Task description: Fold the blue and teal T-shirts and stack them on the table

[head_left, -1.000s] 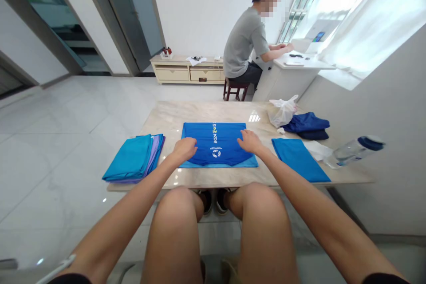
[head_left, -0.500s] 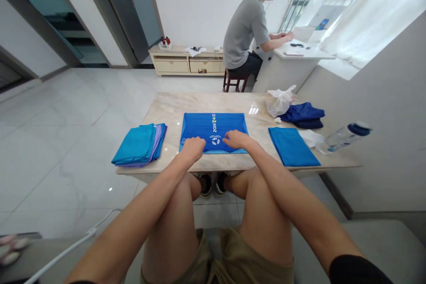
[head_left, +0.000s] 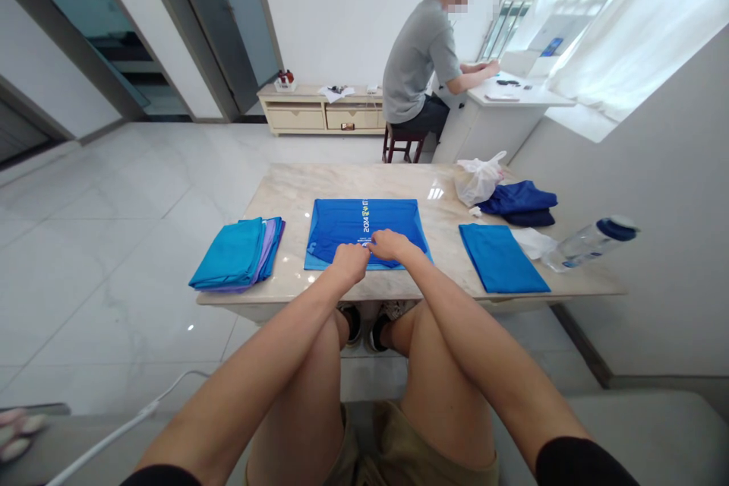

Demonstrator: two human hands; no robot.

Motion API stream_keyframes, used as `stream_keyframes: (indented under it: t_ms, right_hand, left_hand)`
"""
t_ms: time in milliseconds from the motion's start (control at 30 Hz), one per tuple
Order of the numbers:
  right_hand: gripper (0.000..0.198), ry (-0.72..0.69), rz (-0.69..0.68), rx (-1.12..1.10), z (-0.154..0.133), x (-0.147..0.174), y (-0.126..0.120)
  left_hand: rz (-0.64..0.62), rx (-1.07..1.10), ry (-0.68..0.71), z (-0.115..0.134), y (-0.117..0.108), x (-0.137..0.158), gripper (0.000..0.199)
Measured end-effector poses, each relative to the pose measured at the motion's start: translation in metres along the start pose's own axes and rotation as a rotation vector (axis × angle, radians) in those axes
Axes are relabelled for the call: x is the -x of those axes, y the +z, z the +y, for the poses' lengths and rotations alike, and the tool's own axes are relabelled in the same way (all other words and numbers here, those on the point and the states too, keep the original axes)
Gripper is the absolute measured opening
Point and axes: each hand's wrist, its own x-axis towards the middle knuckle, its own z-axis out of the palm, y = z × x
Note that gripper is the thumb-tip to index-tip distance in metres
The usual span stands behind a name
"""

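Observation:
A blue shirt (head_left: 336,224) with white and yellow lettering lies spread nearly flat on the table in front of me, its lighter blue layer showing along the near edge and corners. My left hand (head_left: 351,261) is closed in a pinch at the shirt's near middle. Right beside it, my right hand (head_left: 389,244) pinches at the same spot over the round white logo, with fingertips almost meeting the left ones. The exact fold of cloth between the fingers is partly hidden.
Left on the marble-look table (head_left: 290,181) is a stack of folded clothes (head_left: 226,254). On the right lie a folded blue cloth (head_left: 504,258), dark blue clothing (head_left: 518,201), a white plastic bag (head_left: 479,177) and a leaning water bottle (head_left: 589,244). A person (head_left: 421,64) sits beyond.
Both hands have moved toward each other, from apart over the shirt to nearly touching at its middle. The shirt's lighter layer shows more at the near corners.

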Motion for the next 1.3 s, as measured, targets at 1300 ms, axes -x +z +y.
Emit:
stream_keyframes:
  t_ms: [1300]
  right_hand:
    - [0.046,0.076,-0.153,-0.015,0.02,0.013,0.04]
  left_hand:
    - [-0.043,0.138,0.063,-0.015,-0.013,-0.023,0.036]
